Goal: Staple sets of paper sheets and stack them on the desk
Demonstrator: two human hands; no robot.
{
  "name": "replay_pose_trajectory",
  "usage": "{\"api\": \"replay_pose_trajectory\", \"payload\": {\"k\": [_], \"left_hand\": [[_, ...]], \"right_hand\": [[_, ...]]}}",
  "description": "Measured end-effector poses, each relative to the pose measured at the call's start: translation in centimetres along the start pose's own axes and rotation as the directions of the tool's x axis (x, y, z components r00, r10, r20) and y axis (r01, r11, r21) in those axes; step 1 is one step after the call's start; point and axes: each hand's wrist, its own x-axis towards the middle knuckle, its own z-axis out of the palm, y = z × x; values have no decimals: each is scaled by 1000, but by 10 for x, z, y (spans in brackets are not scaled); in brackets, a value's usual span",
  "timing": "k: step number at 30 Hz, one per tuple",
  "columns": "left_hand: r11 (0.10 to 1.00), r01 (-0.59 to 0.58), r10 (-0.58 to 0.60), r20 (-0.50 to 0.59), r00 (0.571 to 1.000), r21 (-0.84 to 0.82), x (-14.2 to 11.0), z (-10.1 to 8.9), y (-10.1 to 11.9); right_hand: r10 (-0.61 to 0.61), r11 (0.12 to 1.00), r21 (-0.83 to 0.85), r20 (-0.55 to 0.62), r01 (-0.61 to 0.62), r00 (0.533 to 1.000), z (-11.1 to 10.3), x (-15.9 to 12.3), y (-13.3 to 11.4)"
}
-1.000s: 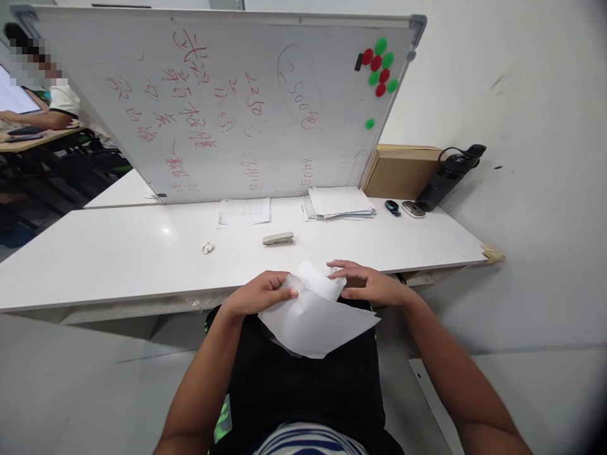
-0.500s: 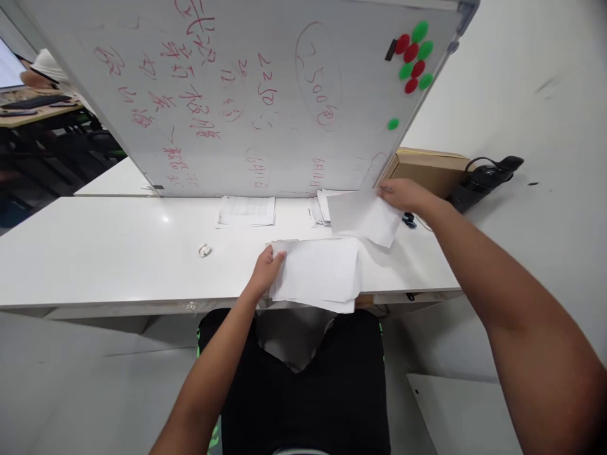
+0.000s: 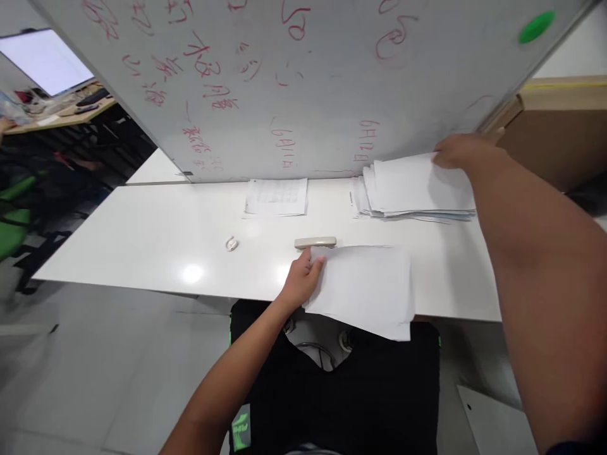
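My left hand (image 3: 302,278) is closed on the left edge of several white sheets of paper (image 3: 363,287), thumb on top, held over the front edge of the desk. My right hand (image 3: 462,151) is closed on the far right corner of a white sheet (image 3: 417,183). That sheet lies on an uneven paper pile (image 3: 367,196) against the whiteboard. Just beyond my left hand lies a long beige object (image 3: 315,242), partly behind the held sheets; its kind I cannot make out.
The whiteboard (image 3: 322,95) with red writing stands along the back of the white desk (image 3: 156,234). Printed sheets (image 3: 277,197) lie at its foot, and a small white ring-shaped thing (image 3: 231,244) nearer me. At right is a cardboard box (image 3: 559,139). Part of another person's hand shows far left.
My right hand has brought the lifted sheet down onto the pile by the whiteboard. The left hand still holds its sheets. The view has moved closer, and the beige object now shows.
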Motion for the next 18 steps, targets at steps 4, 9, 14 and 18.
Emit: {"api": "replay_pose_trajectory", "payload": {"k": [4, 9, 14, 18], "left_hand": [[998, 19, -19, -8, 1000, 57, -1, 0, -1], [1000, 25, -25, -17, 1000, 8, -1, 0, -1], [996, -23, 17, -61, 998, -91, -2, 0, -1], [990, -71, 54, -138, 989, -122, -4, 0, 0]], "right_hand": [[11, 995, -98, -71, -18, 997, 2, -38, -24], [-118, 969, 160, -377, 190, 919, -13, -163, -63], [131, 669, 730, 72, -142, 989, -3, -303, -70], [237, 417, 816, 329, -401, 914, 11, -335, -63]]}}
